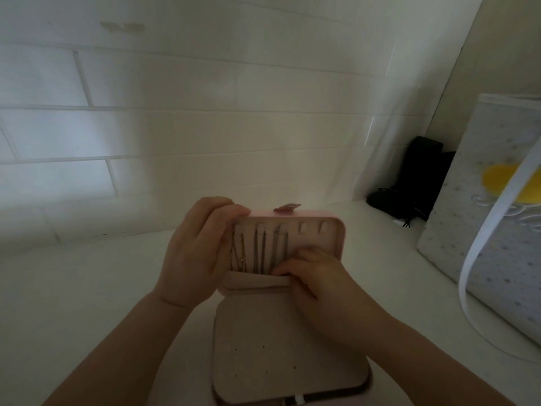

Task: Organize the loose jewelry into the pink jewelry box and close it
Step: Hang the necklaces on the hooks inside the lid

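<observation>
The pink jewelry box (336, 244) stands open on the white surface, its lid upright and facing me. Several thin necklace chains (259, 250), gold and silver, hang from hooks inside the lid. A beige earring panel (278, 356) with small holes lies flat over the base. My left hand (196, 253) grips the lid's left edge, fingers curled over its top corner. My right hand (319, 273) presses its fingertips at the pocket along the lid's lower edge, by the chain ends. The snap tab (287, 207) sticks up above the lid.
A white brick wall (175, 127) rises right behind the box. A grey dotted gift bag (483, 230) with a white ribbon handle stands at the right. A black object (415, 177) with cords sits in the back corner beside it.
</observation>
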Demonstrator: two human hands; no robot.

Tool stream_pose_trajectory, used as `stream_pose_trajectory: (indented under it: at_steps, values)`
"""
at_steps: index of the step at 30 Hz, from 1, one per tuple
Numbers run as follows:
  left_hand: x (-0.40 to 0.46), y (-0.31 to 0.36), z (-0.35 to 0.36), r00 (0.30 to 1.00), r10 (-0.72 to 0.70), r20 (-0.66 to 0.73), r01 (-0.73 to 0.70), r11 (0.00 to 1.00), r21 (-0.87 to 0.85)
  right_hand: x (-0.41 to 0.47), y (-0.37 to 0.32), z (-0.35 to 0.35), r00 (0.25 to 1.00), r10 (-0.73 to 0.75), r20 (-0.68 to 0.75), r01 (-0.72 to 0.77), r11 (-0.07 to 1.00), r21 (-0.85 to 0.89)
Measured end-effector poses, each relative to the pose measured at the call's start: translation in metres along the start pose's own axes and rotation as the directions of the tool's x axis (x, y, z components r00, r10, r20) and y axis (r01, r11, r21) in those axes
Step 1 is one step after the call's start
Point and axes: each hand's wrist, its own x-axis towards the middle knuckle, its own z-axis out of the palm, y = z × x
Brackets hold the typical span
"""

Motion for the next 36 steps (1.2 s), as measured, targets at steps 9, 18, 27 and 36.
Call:
stream_pose_trajectory:
  at_steps: [9, 18, 27, 36]
  values:
    - [-0.002, -0.009, 0.004, 0.982, -0.173, 0.08, 0.174, 0.985, -0.007, 0.003, 0.0, -0.003, 0.997, 0.072, -0.034, -0.069, 0.993, 0.095]
    - [-0.015, -0.023, 0.022, 0.784, -0.594, 0.18, 0.607, 0.795, -0.023, 0.005, 0.01, -0.001, 0.985, 0.148, -0.084, -0.145, 0.989, 0.036]
    - [-0.024, -0.035, 0.024, 0.573, -0.716, 0.399, 0.763, 0.643, 0.058, -0.003, 0.012, -0.007, 0.948, 0.303, -0.094, -0.296, 0.951, 0.086]
    - [0.008, 0.055, -0.02, 0.852, -0.375, 0.365, 0.438, 0.893, -0.103, -0.036, -0.024, -0.031, 0.972, 0.212, -0.106, -0.198, 0.972, 0.123]
